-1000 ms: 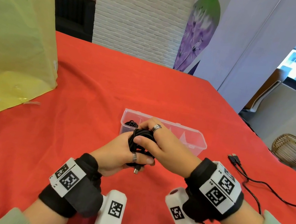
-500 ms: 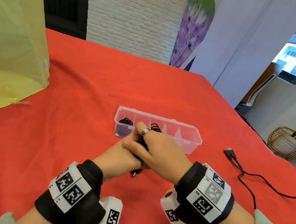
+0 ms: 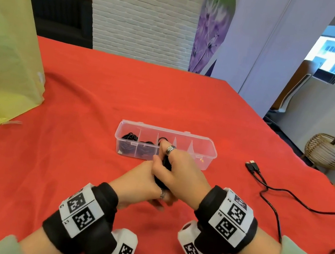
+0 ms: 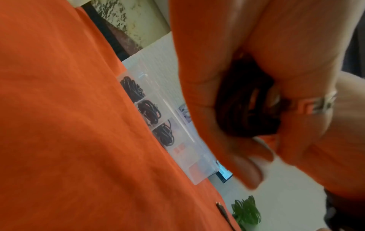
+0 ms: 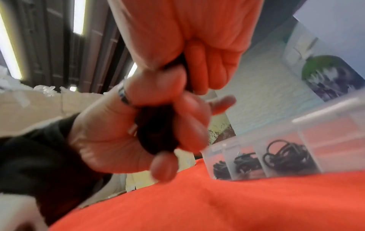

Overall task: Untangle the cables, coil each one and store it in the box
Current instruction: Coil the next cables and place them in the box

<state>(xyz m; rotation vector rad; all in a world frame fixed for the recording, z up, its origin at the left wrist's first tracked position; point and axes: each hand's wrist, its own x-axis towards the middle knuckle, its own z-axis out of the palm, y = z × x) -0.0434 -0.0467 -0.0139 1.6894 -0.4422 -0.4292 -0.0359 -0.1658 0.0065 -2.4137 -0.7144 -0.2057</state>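
1. Both hands are closed round one coiled black cable (image 3: 163, 173), held above the table (image 3: 68, 166) just in front of the clear compartment box (image 3: 206, 155). The left hand (image 3: 142, 180) cups the bundle from below with its fingers curled. The right hand (image 3: 179, 172) wraps it from above, thumb and fingers pressing the loops together.
2. The left wrist view shows the coil (image 4: 247, 109) as several loops packed tightly in the palm; a metal plug tip (image 5: 132, 129) protrudes at the thumb side in the right wrist view.
3. Handling, as a judgement: the cable is light, soft and springy. Its loops are likely to spread if the grip slackens. Its jacket looks smooth, so a pinch on one strand may slip.
4. Recommended hold: grip across the whole bundle at its middle, trapping all loops and the loose plug end together.
5. Box status: three compartments at the left end each contain a coiled black cable (image 5: 284, 154); the compartments to the right appear unfilled.
6. Two loose black cables (image 3: 266, 186) lie on the table to the right, well apart from the box.
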